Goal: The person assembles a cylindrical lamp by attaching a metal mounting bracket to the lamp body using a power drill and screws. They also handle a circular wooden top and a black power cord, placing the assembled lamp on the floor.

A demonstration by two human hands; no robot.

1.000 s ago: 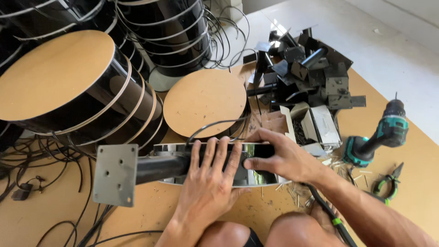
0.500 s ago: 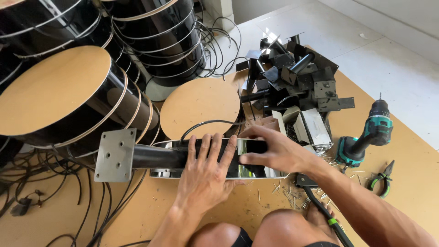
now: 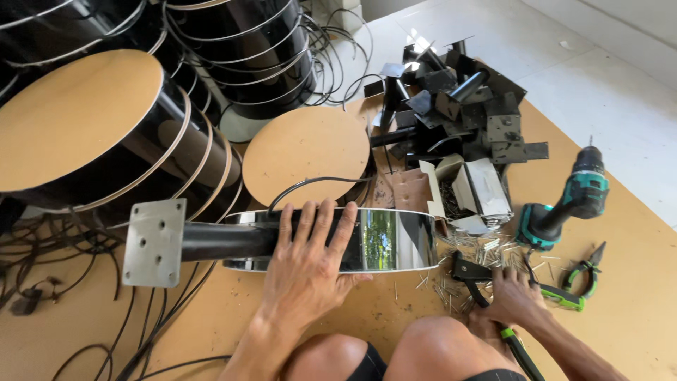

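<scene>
1. The left hand (image 3: 307, 271) lies flat with fingers spread over the rim of a shiny black round drum (image 3: 367, 240) that lies on its side on the brown board floor (image 3: 627, 310); its grip is open, pressing rather than clasping.
2. A black tube leg (image 3: 218, 241) sticks out of the drum towards the left and ends in a square grey metal plate (image 3: 154, 242) with holes.
3. The right hand (image 3: 511, 300) is low at the right, just beside the knee, fingers curled around the handle of a black tool (image 3: 471, 274) with a green-tipped handle; its grip is closed on that tool.
4. Loose small nails (image 3: 469, 247) are scattered on the floor around the tool, and an opened cardboard box (image 3: 465, 187) sits just behind them.
5. A teal and black cordless drill (image 3: 568, 201) lies to the right of the box, with green-handled pliers (image 3: 584, 271) near it.
6. A heap of black metal brackets (image 3: 458, 106) lies farther back.
7. A round wooden disc (image 3: 307, 152) lies behind the drum, and stacked black drums with wooden tops (image 3: 77, 120) fill the left, with black cables (image 3: 77, 282) below them.
</scene>
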